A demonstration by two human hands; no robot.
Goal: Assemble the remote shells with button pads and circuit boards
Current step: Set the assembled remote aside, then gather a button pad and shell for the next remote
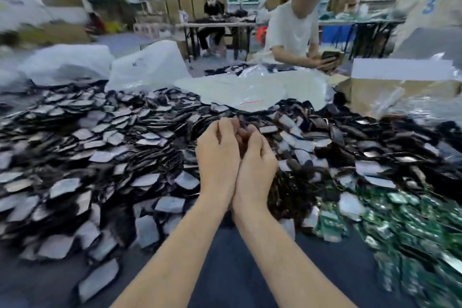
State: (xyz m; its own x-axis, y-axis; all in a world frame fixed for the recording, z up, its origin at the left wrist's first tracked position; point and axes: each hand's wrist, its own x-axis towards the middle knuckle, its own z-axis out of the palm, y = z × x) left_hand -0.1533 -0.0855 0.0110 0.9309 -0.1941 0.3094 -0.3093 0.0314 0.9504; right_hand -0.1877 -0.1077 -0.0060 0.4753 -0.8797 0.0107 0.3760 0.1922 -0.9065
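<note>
My left hand (217,155) and my right hand (258,165) are pressed side by side over the middle of the table, fingers curled toward each other. Between the fingertips a small dark part (242,135) shows; most of it is hidden and blurred. A broad heap of black remote shells (82,147) with grey faces covers the left and centre. Just right of my wrists lies a dark tangle of button pads (287,195). Green circuit boards (405,222) are piled at the lower right.
Bare dark blue tabletop (225,275) lies under my forearms. White plastic bags (147,65) and clear bags (250,92) stand behind the heap, a cardboard box (405,92) at the right. A person in a white shirt (292,27) sits opposite with a phone.
</note>
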